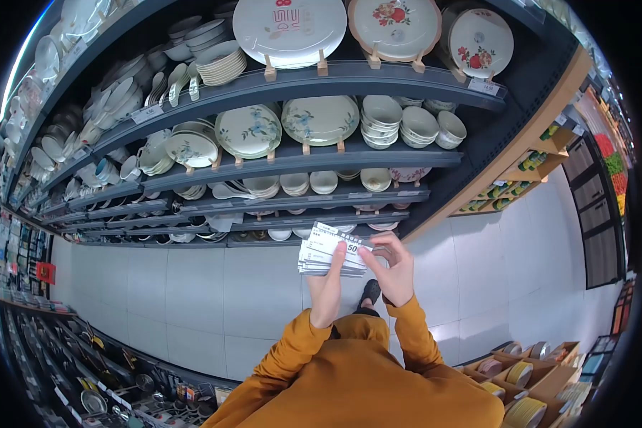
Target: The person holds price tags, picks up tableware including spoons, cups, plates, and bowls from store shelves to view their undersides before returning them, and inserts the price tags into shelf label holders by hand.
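A stack of white printed price labels (pixel 324 250) is fanned out in front of my body. My left hand (pixel 328 285) grips it from below, thumb lying on top of the upper label. The number 50 shows on that label, near its right end. At the right edge of the stack is my right hand (pixel 392 267), its thumb and index finger brought together at the label's edge and the other fingers curled. Whether a single label is pinched there is too small to tell.
Dark shelves (pixel 264 164) hold floral plates (pixel 321 120), stacked bowls (pixel 381 118) and spoons. Below lies a tiled floor (pixel 192 285). Utensil racks stand at the lower left, a wooden compartment display (pixel 542 371) at the lower right, and a dark cabinet (pixel 592 207) at the right.
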A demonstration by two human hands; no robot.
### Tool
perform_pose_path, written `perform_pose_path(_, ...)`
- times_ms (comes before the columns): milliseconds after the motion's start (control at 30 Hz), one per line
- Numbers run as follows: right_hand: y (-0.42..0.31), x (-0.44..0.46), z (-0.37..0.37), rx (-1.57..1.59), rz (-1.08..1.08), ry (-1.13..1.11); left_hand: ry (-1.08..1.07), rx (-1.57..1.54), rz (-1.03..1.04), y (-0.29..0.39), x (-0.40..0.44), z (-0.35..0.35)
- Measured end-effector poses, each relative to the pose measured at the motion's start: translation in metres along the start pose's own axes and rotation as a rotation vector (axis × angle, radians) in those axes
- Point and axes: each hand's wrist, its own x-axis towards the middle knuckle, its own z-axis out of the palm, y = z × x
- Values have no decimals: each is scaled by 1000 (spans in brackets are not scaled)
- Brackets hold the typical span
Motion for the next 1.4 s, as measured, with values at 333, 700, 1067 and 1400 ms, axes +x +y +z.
perform_pose_path(333, 7, -15, 23, -121, 28, -70, 44, -70, -105, -8, -2, -37)
perform_pose_path(700, 23, 46, -83, -73, 113, -86, -66, 28, -171, -48, 28, 52)
perform_pose_path(1067, 119, 242, -204, -25, 249, 26, 18, -16, -297, -91, 54, 127)
perform_pose_path(1400, 149, 331, -225, -314, 437, 228, 14, -52, -296, -105, 79, 150)
